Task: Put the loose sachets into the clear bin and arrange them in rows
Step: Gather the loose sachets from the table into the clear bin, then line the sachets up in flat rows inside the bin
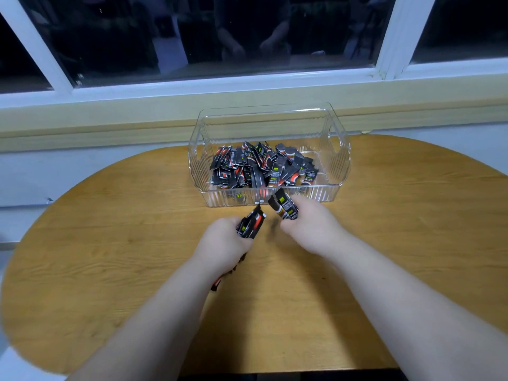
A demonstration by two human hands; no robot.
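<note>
A clear ribbed bin (339, 163) stands at the far middle of the wooden table (110, 257). Inside it lies a loose heap of several black, red and white sachets (261, 167), not in rows. My left hand (222, 244) grips a bunch of sachets (251, 225); their ends stick out above the fingers and below the wrist. My right hand (308, 225) grips another small bunch of sachets (284, 207), held just in front of the bin's near wall. Both hands hover close together above the table.
Behind the table runs a yellowish window sill (110, 116) with white window frames (390, 37) and dark glass. The table's rounded edge curves away at left and right.
</note>
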